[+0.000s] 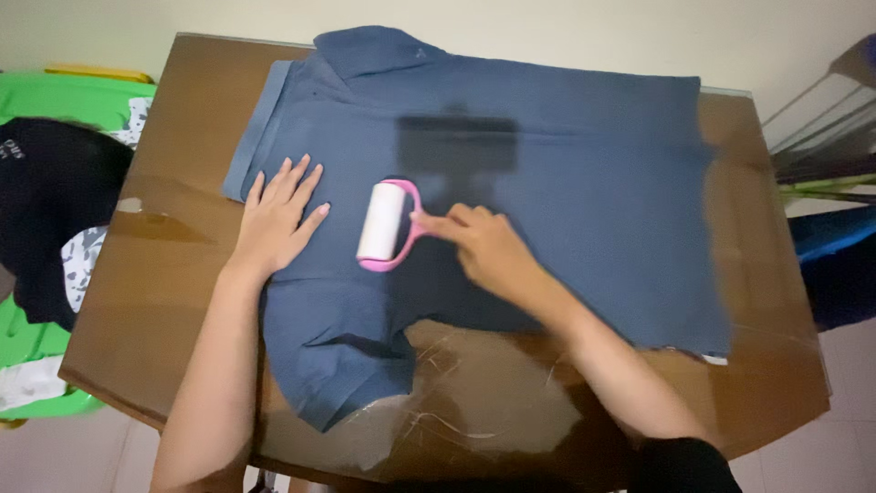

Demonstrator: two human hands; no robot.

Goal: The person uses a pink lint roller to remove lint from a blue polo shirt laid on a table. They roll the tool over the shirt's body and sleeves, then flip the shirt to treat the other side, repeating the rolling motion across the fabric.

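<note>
Nearest, at six o'clock, bare scratched brown table [474, 411] shows below the hem. At centre the right hand [488, 251] pinches the pink handle of the lint roller [385, 224], whose white drum lies on the blue shirt [584, 192]. At nine o'clock the left hand [274, 219] presses flat, fingers spread. The roller looks light and rigid, best gripped by its handle; the shirt is soft and likely to bunch.

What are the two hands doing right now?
Left hand: open, flat on the blue shirt.
Right hand: closed, holding the pink lint roller.
</note>
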